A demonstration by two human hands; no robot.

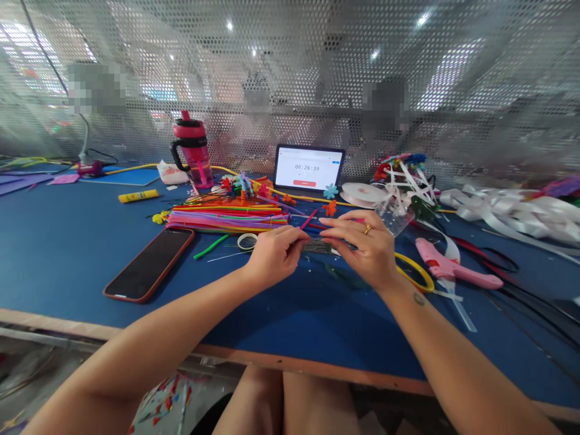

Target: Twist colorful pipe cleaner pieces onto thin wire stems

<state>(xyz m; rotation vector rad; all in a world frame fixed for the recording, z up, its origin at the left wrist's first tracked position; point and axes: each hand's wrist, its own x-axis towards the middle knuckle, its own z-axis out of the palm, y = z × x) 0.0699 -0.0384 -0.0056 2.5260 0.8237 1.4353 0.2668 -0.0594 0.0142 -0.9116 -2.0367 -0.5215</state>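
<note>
Over the blue bench (54, 260), a bundle of dark wires (317, 246) is held up, pinched between the pressed-together fingers and thumbs of the left hand (274, 257) and right hand (357, 251); stacked pipe cleaners (226, 219) are laid behind, a pink glue gun (446, 266) to the right.

Perforated metal screen (290, 54) behind, blue workbench (67, 272) with wooden edge (226, 353), small lights (421, 20) beyond
</note>
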